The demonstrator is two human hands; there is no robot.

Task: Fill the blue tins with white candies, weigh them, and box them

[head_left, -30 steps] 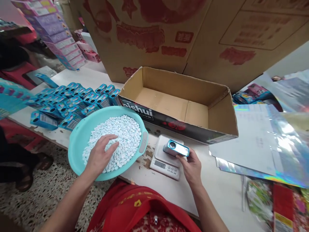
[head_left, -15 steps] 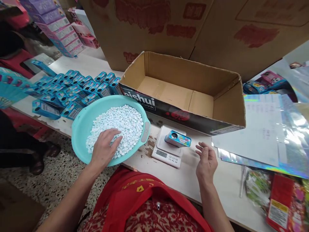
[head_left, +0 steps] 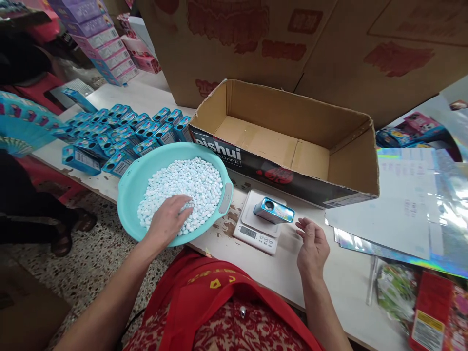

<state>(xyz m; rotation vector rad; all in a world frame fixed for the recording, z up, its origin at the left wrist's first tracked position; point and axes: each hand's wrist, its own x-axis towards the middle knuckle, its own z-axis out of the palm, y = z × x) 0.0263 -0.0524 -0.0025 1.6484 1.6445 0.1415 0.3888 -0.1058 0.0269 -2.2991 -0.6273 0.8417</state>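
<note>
I am judging this as the weighing step: my left hand [head_left: 168, 220] is lying loosely spread in the white tablets [head_left: 185, 185] left of the scale [head_left: 258, 229], the blue tin [head_left: 274, 211] is lying on its platform, and my right hand [head_left: 312, 246], half-open and empty, is hovering just right of it, so next calls for pinching tablets.

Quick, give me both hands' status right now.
Left hand: open, palm down on the white pellets in the teal basin.
Right hand: open, holding nothing, beside the scale carrying the small tin.
</note>
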